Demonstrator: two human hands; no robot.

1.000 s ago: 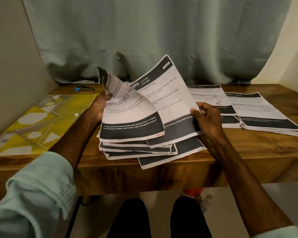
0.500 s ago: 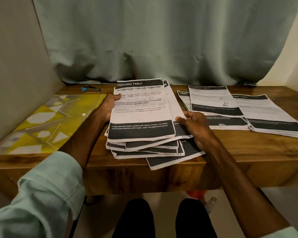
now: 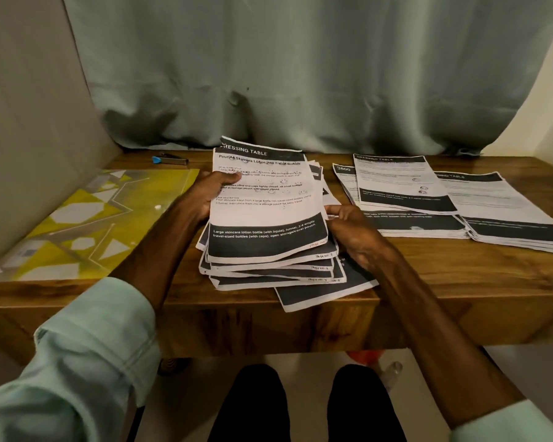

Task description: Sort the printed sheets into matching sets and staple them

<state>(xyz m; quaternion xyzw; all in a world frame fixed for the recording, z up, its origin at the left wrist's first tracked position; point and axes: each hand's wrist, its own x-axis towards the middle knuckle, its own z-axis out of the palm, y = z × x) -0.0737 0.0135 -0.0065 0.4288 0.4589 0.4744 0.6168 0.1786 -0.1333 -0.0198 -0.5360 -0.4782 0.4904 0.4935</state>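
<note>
Stapler behind folder, left of stack.

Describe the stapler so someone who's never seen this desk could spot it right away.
Find the wooden table, then look to its far left corner, just in front of the grey-green curtain and beyond the yellow patterned folder. The stapler lies there alone: small, dark and metallic with a bright blue end, nothing like the flat printed sheets spread across the rest.
</note>
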